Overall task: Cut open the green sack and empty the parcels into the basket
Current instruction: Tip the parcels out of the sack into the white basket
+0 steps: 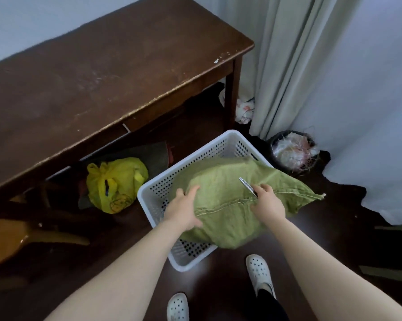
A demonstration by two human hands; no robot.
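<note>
We see the green sack (225,181) lying across the top of the white basket (153,188), which stands on the dark floor (130,251) next to the brown counter (102,77). Our left hand (183,212) grips the sack's left end, near the stitched seam. Our right hand (267,202) holds scissors (247,185) & rests on the sack, w/ blades pointing away. A yellow bag (116,181) sits under the counter.

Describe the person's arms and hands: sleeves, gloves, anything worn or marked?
The left forearm and right forearm are bare all the way to the frame edge, with no sleeves in view. The left hand and right hand are ungloved. No watch, ring, bracelet, tattoo or other marking is visible on either.
</note>
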